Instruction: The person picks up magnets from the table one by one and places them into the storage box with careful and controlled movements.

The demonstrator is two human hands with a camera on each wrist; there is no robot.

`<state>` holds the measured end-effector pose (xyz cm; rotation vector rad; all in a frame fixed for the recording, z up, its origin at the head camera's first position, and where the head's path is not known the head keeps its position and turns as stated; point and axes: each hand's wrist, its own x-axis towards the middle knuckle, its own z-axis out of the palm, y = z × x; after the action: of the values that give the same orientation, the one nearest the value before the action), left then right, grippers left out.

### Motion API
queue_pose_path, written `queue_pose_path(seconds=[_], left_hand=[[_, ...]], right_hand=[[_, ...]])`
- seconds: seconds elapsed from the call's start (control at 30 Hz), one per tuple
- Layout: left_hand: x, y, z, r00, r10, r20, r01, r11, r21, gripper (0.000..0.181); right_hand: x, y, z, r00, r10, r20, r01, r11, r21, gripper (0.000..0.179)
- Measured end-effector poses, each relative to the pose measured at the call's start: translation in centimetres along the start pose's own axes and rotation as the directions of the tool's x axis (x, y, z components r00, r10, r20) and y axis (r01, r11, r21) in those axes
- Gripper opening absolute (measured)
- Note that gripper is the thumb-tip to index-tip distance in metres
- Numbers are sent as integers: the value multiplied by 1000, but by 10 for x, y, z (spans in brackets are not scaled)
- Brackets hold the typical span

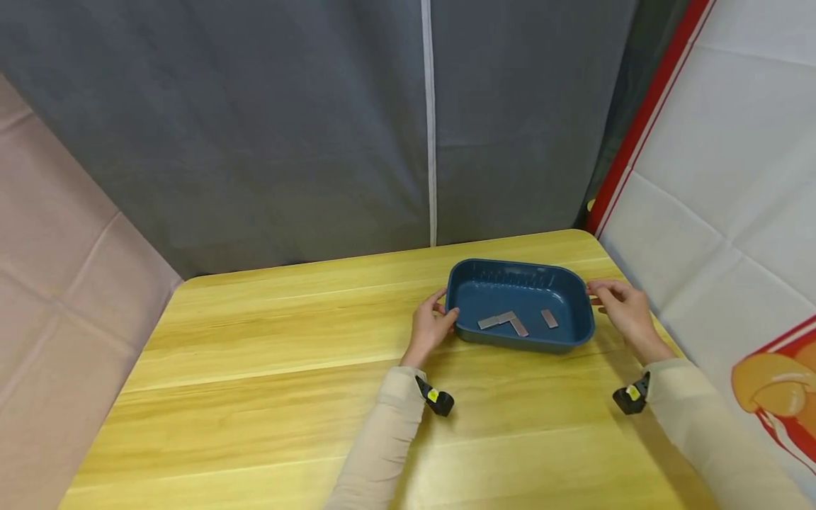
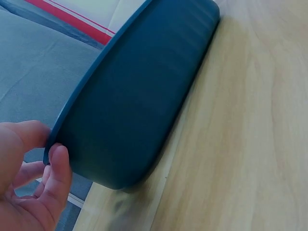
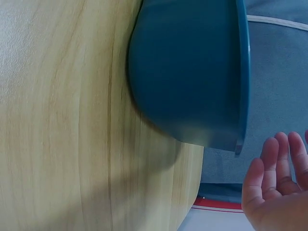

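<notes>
A dark blue rectangular tub [image 1: 521, 343] stands on the table, with several small flat silvery bars [image 1: 550, 319] lying on its bottom. My left hand [image 1: 431, 327] pinches the tub's left rim, thumb and fingers on either side of the edge, as the left wrist view shows of the hand [image 2: 36, 185]. At the opposite end is my right hand [image 1: 627, 312], beside the right rim. In the right wrist view the fingers of that hand [image 3: 279, 187] are slightly bent, with a gap between them and the tub's rim [image 3: 244, 86]; nothing shows in the palm.
The wood-patterned table [image 1: 255, 368] stretches away to the left of the tub. A grey curtain [image 1: 287, 142] hangs behind it. Close on the right is a white sheet [image 1: 733, 177] with a red border, and a pale sheet [image 1: 64, 269] hangs on the left.
</notes>
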<state>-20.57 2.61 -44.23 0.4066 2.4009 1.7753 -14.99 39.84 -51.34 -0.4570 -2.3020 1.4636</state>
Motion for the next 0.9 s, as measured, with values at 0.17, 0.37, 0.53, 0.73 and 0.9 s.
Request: queue_pose_path(seconds=[0.17, 0.37, 0.53, 0.73, 0.9], left_hand=[[-1, -1, 3, 999, 31, -23, -31, 1000, -1, 47], [-1, -4, 7, 997, 34, -67, -36, 999, -22, 46], [-1, -6, 8, 995, 33, -97, -34, 999, -8, 46], [-1, -5, 10, 993, 34, -117, -34, 999, -2, 45], [-1, -5, 11, 992, 48, -121, -45, 999, 24, 44]], right_hand=[[-5, -9, -2, 1000, -5, 24, 5, 1000, -4, 46], [-8, -18, 1, 999, -18, 41, 18, 1000, 2, 45], [0, 0, 4, 999, -33, 28, 33, 999, 15, 44], [-1, -2, 5, 999, -32, 26, 32, 999, 19, 45], [2, 0, 6, 999, -22, 35, 22, 1000, 14, 46]])
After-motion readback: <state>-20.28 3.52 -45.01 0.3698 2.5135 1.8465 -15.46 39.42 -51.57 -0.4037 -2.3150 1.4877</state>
